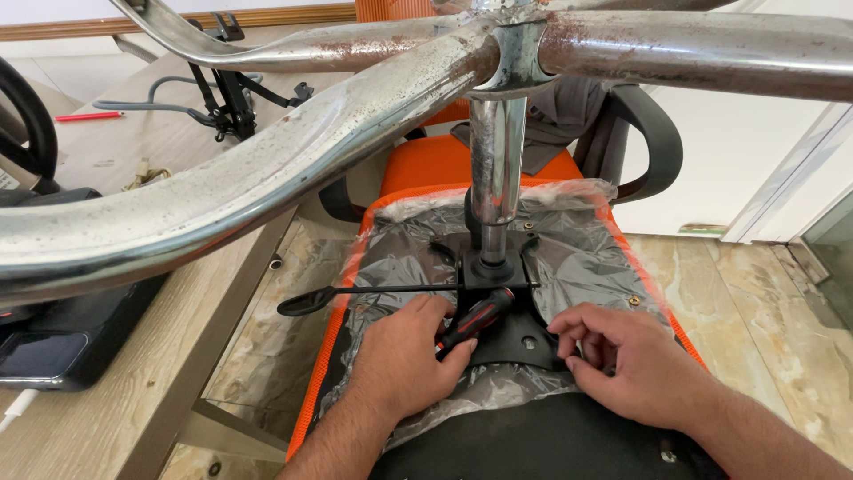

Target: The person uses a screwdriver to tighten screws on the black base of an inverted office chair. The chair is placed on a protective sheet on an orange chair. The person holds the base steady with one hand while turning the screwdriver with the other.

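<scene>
L hand (404, 356) clamped on screwdriver (475, 318), lower centre: light, stiff; rubbery handle looks grippy, best hold there. R hand (635, 360) fingers pinched together at black seat plate (515, 342); contents not visible.

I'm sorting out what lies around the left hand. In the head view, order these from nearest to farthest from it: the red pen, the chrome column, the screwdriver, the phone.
From the left hand:
1. Screwdriver, in its grip.
2. Chrome column, just above.
3. Phone, left, on the table.
4. Red pen, far upper left.

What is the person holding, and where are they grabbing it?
The left hand holds a screwdriver by its black-and-red handle. The right hand pinches something too small to make out.
</scene>
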